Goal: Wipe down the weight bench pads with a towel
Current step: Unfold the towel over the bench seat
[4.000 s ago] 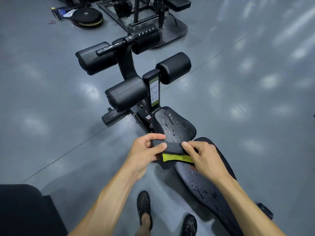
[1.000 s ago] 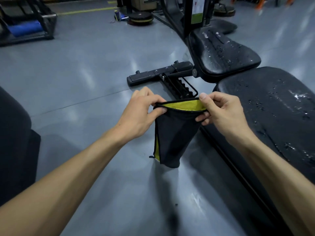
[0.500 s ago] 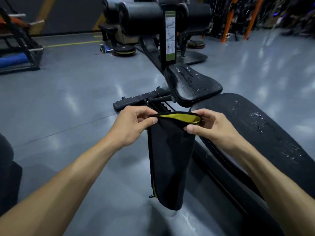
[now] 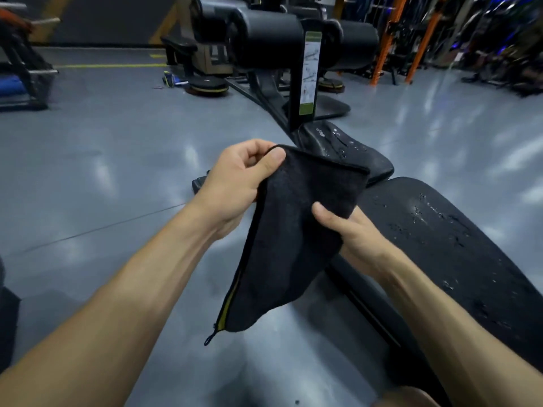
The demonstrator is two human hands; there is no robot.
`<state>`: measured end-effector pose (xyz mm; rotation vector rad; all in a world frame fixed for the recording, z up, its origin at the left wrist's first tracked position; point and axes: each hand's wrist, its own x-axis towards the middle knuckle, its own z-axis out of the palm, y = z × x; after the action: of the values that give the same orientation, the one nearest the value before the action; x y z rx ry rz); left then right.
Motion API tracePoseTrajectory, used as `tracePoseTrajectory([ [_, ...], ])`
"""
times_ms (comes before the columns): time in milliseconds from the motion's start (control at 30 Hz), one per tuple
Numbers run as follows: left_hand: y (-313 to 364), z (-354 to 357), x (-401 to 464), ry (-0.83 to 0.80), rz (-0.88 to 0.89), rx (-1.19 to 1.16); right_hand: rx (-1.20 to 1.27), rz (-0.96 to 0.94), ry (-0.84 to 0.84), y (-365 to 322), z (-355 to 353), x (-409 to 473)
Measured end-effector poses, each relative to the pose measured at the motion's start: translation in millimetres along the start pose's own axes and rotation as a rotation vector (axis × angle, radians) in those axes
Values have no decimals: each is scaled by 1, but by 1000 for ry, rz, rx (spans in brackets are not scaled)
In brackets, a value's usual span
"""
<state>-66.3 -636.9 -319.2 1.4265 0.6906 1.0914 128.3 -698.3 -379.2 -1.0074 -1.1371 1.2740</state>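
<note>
A black towel [image 4: 291, 239] with a yellow inner edge hangs in front of me, left of the bench. My left hand [image 4: 235, 186] pinches its top left corner. My right hand [image 4: 349, 230] is under the towel's right side, thumb on the front, fingers hidden behind the cloth. The long black back pad [image 4: 446, 245] lies to the right, dotted with water drops. Beyond it the smaller seat pad [image 4: 358, 154] is also wet, partly hidden by the towel.
Black foam roller pads [image 4: 264, 39] and an upright post with a label [image 4: 308, 74] rise behind the seat. Weight plates [image 4: 208, 86] lie on the grey floor beyond. Orange rack posts [image 4: 388, 39] stand at the back right, a metal rack [image 4: 26, 74] at the far left.
The towel has spread wider and its yellow top edge no longer shows. My right hand dropped from the top edge to under the towel's right side. The view has risen slightly.
</note>
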Motion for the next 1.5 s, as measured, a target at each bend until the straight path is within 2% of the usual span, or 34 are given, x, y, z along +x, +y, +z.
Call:
tracePoseTrajectory([
  [67, 10, -13, 13, 81, 22, -45, -31, -36, 97, -13, 15, 10],
  [100, 15, -19, 20, 70, 14, -92, -11, -63, 139, -25, 19, 16],
  [167, 12, -31, 23, -75, -87, -208, 12, -92, 190, -48, 23, 30],
  [233, -15, -33, 9, -265, -276, -271, 31, -38, 209, -63, 21, 45],
  [300, -52, -26, -10, -356, -412, -194, 38, 48, 253, -64, 8, 59],
  [367, -75, -15, -6, -251, -425, -88, 45, 164, 277, -57, -10, 69],
  [433, -86, -5, 8, -104, -444, -80, 104, 297, 250, -38, -30, 66],
  [533, -96, 13, 23, -29, -467, -204, 119, 468, 111, 8, -56, 38],
  [600, -104, 21, 26, -1, -488, -183, 66, 516, 7, 37, -65, 15],
  [733, -111, 15, 28, 39, -453, -282, 42, 366, 32, 52, -75, 10],
  [833, -119, 4, 21, -89, -530, -193, 77, 214, 161, 41, -75, 30],
  [900, -129, -1, 20, -184, -609, -120, 86, 181, 216, 35, -75, 45],
  [967, -138, -7, 31, -164, -585, -146, 56, 185, 240, 31, -77, 60],
  [1067, -144, -15, 58, -84, -539, -46, -28, 244, 265, 31, -83, 80],
  [1233, -127, -30, 97, -110, -479, 73, -240, 311, 347, 15, -82, 105],
  [1400, -89, -42, 139, -125, -306, 270, -404, 252, 467, -6, -80, 133],
  [1500, -83, -41, 164, -78, -282, 341, -467, 172, 532, -9, -89, 150],
])
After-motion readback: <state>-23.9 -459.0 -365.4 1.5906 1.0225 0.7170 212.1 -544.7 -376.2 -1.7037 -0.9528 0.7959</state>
